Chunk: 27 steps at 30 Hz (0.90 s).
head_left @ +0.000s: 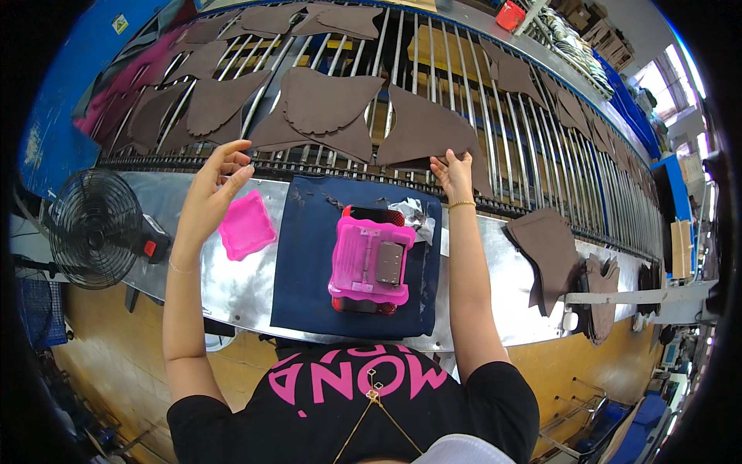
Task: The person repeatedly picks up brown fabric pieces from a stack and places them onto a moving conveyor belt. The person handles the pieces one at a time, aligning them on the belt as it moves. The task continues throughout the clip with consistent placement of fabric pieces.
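My right hand (454, 172) pinches the near edge of a flat brown cut sheet piece (425, 127), which looks like leather or fabric and lies on the metal bars. My left hand (219, 189) is raised by the near edge of the bars, its fingers bent and apart, holding nothing. Just beyond it lie overlapping brown pieces with scalloped edges (328, 100). Between my forearms, a pink plastic tray with a hinge-like strip (352, 259) rests on a red and black object (365, 306) on a dark blue mat (305, 286). A smaller pink dish (249, 226) is beside my left forearm.
A chain-edged bed of metal bars (525, 147) runs across the far side, carrying several more brown pieces. A black fan (94, 228) stands at the left of the metal table (495, 286). Stacked brown pieces (545, 251) overhang its right part, near a pale arm (638, 296). Crumpled foil (417, 216) lies on the mat.
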Motion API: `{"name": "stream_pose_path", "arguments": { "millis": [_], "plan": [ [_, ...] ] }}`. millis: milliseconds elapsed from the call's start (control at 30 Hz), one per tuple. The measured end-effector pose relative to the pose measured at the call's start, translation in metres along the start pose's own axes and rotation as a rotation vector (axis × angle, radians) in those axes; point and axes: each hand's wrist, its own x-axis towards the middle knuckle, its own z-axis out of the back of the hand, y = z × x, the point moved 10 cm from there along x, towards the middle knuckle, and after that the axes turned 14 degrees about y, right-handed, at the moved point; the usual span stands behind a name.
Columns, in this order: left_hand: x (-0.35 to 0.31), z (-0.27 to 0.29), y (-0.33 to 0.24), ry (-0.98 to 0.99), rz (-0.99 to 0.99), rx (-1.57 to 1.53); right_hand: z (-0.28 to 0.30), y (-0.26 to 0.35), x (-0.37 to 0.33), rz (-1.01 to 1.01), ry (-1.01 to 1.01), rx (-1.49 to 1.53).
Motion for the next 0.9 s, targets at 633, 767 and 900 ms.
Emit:
{"name": "stream_pose_path", "arguments": {
  "millis": [633,767,900],
  "plan": [
    [0.041,-0.083,-0.016,0.236,-0.074,-0.17,0.318,0.15,-0.318,-0.396,-1.222,-1.382],
    [0.039,-0.088,-0.022,0.242,-0.095,-0.164,0.305,0.159,-0.316,-0.418,-1.22,-1.443],
    [0.032,-0.08,-0.023,0.228,-0.086,-0.082,0.279,0.174,-0.309,-0.392,-1.112,-1.559]
  ]
}}
